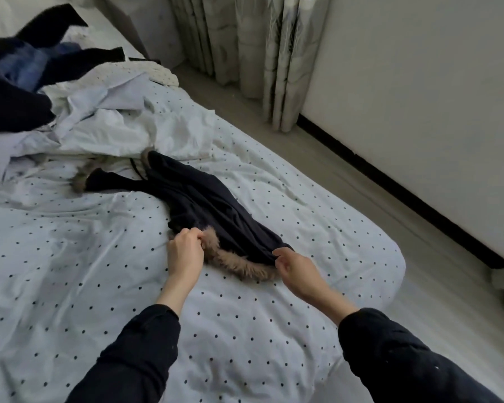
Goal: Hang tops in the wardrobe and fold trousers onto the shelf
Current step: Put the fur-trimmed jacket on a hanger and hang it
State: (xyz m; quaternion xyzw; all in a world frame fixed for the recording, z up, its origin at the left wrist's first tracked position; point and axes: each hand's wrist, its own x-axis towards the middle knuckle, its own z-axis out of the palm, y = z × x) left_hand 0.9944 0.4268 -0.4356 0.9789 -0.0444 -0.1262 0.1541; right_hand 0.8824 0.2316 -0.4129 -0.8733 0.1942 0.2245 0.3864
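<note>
A dark navy garment with tan fur trim (204,199) lies crumpled on the dotted white bed sheet (99,257), running from the bed's middle toward its right edge. My left hand (185,251) pinches the garment's near edge by the fur trim. My right hand (294,267) pinches the dark fabric at the garment's near right corner. A band of fur (239,264) curves between the two hands. No wardrobe or shelf is in view.
A pile of white, pale blue and dark clothes (41,91) covers the far left of the bed. Grey floor (361,199) runs along the bed's right side. Curtains (245,39) hang at the back, and a white wall with a dark skirting (419,112) stands right.
</note>
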